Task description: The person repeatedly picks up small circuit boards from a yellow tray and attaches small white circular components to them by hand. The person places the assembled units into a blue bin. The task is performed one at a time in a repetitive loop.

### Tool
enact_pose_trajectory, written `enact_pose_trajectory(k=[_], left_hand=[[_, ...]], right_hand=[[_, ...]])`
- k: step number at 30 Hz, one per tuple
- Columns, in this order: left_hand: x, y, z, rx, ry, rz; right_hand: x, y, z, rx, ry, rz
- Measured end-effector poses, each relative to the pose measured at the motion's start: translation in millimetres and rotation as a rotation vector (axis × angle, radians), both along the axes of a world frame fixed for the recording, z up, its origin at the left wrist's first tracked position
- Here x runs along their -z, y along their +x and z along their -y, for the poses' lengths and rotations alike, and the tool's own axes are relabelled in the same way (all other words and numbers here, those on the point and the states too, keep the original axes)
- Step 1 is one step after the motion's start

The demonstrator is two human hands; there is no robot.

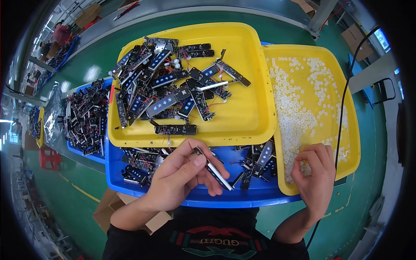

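Note:
My left hand point(175, 177) is closed on a slim circuit board module point(218, 175), held tilted between thumb and fingers above the front of a blue tray point(255, 197). One long edge of this module is white, the rest dark. Over at the right, my right hand point(318, 173) hovers at the near part of a yellow tray point(354, 158) strewn with small white plastic rings point(299, 110). Its thumb and index finger are pinched together; whatever sits between the tips is too small to make out.
A larger yellow tray point(253, 117) holds a heap of circuit board modules point(162, 86) with thin wires. More modules lie in the blue tray beneath and in another blue bin point(86, 119) to the left. A black cable point(342, 112) hangs across the right tray.

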State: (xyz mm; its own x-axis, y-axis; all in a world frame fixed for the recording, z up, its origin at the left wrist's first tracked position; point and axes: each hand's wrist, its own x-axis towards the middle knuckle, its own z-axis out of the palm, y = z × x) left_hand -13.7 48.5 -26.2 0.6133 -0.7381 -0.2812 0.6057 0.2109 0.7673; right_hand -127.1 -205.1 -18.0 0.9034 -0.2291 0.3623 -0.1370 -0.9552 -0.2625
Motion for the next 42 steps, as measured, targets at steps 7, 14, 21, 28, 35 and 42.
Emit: enact_pose_trajectory(k=[7, 14, 21, 28, 35, 42], left_hand=[[11.1, -18.5, 2.0, -0.174, 0.076, 0.452], [12.6, -24.0, 0.9, -0.190, 0.093, 0.406], [7.9, -22.7, 3.9, -0.224, 0.020, 0.335], [4.8, -31.4, 13.4, -0.293, -0.054, 0.073], [5.5, -32.7, 22.1, -0.371, 0.050, 0.345], [1.2, -32.5, 26.2, -0.392, 0.090, 0.591]], right_hand=[[1.4, 0.0, -1.3, -0.018, 0.056, -0.094], [2.5, 3.0, -5.6, 0.020, 0.087, -0.115], [4.5, 0.5, 0.9, 0.019, 0.088, -0.074], [3.1, -7.7, 2.2, 0.054, 0.274, 0.181], [3.4, -11.2, -26.2, -0.159, 0.752, 0.516], [10.9, -0.5, -62.3, -0.380, 1.207, 0.362]])
